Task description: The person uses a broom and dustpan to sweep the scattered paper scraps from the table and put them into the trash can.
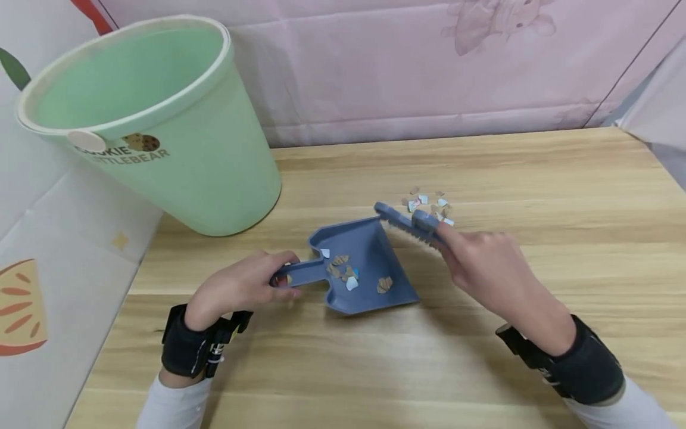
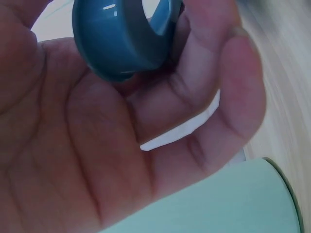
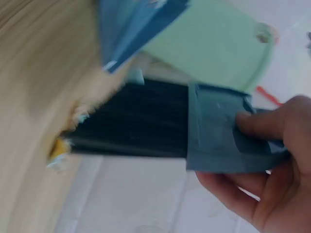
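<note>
My left hand (image 1: 241, 286) grips the handle of a blue-grey dustpan (image 1: 364, 256); in the left wrist view its fingers curl round the handle's end (image 2: 121, 39). Several brown and pale blue paper scraps (image 1: 343, 273) lie in the pan, mostly near the handle side. A small matching brush (image 1: 409, 226) is pinched in my right hand (image 1: 490, 268), just right of the pan's front lip. Dark bristles (image 3: 131, 121) show in the right wrist view, with scraps close to their tips. Beyond the brush, more paper scraps (image 1: 429, 202) lie loose on the table.
A tall light green bucket (image 1: 214, 149) stands at the back left of the wooden table (image 1: 563, 238). A pink curtain (image 1: 375, 71) hangs along the far edge, and a white printed sheet (image 1: 69, 256) borders the left side.
</note>
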{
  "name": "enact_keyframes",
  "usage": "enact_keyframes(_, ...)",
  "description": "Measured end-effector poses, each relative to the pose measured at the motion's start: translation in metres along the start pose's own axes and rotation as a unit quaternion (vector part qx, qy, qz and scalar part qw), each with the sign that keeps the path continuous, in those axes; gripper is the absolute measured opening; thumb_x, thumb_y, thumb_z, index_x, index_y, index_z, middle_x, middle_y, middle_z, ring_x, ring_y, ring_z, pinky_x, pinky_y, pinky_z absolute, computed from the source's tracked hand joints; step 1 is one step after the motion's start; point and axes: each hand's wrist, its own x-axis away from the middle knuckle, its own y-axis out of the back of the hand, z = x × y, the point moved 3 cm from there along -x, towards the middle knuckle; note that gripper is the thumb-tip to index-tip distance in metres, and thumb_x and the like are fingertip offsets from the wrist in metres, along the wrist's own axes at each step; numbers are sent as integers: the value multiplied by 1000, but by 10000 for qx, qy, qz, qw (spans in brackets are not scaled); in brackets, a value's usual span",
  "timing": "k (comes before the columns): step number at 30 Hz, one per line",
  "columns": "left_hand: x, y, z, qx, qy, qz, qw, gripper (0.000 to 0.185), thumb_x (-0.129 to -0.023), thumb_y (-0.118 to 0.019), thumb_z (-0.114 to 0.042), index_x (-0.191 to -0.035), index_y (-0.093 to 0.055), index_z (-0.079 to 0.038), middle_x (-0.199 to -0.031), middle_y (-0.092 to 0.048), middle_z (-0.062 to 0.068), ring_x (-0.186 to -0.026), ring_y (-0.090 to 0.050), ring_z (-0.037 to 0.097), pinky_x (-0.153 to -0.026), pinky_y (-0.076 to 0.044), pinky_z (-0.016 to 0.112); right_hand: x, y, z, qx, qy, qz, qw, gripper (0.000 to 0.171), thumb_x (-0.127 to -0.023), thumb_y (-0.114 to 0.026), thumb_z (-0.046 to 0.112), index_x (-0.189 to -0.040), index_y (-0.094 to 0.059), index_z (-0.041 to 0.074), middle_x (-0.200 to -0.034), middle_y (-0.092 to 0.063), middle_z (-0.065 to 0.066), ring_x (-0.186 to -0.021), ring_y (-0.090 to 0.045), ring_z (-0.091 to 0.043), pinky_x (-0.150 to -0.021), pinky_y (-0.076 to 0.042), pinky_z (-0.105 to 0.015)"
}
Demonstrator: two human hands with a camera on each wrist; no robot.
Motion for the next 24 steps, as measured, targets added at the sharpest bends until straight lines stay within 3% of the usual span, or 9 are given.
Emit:
enact_keyframes(4,-1,-1,1,76,-1,-10,10000,21,-87,-72,-16,-102,-60,-7,-68,-53,-5,-57,-46,8,-53,-38,23,4,-13,-5,180,-13,318,9993,22,-84,-69,2,-102,-58,4,-50,-41,3,-39,-32,-9,-35,-22,-25)
enact_keyframes(7,-1,-1,1,136,39,-23,9999,21,-88,-72,-16,-102,-59,-7,-68,-53,-5,-57,-46,8,-53,-38,23,4,-14,1,-285,70,654,9974,21,-85,-69,5,-103,-58,8,-54,-47,5,-42,-34,-5,-37,-25,-23)
enact_keyframes(12,-1,2,-1,55,-7,-52,10000,21,-88,-71,-18,-102,-59,-7,-67,-52,-5,-56,-45,8,-53,-37,24,2,-2,7,-703,107,510,9962,21,-83,-69,3,-101,-59,8,-56,-50,7,-44,-30,0,-39,-24,-18)
enact_keyframes(14,0,3,-4,36,-101,-36,9999,22,-89,-70,-21,-102,-58,-7,-68,-51,-5,-57,-45,8,-52,-37,23,2,-3,7,-537,62,619,9966,23,-83,-70,3,-102,-58,7,-54,-46,7,-43,-30,-2,-37,-24,-20)
enact_keyframes(20,7,4,-12,131,-291,72,9995,24,-96,-62,-26,-104,-53,-6,-73,-48,-3,-60,-44,8,-54,-38,23,3,-13,10,-86,-231,1508,9883,20,-86,-69,3,-100,-55,4,-52,-41,4,-42,-35,-9,-37,-29,-26)
enact_keyframes(24,18,10,-13,58,-299,32,9995,22,-98,-58,-26,-107,-53,-7,-76,-47,-2,-63,-44,9,-57,-38,25,1,-13,7,154,-558,1503,9869,16,-89,-65,3,-102,-56,-1,-51,-40,2,-40,-37,-11,-36,-32,-28)
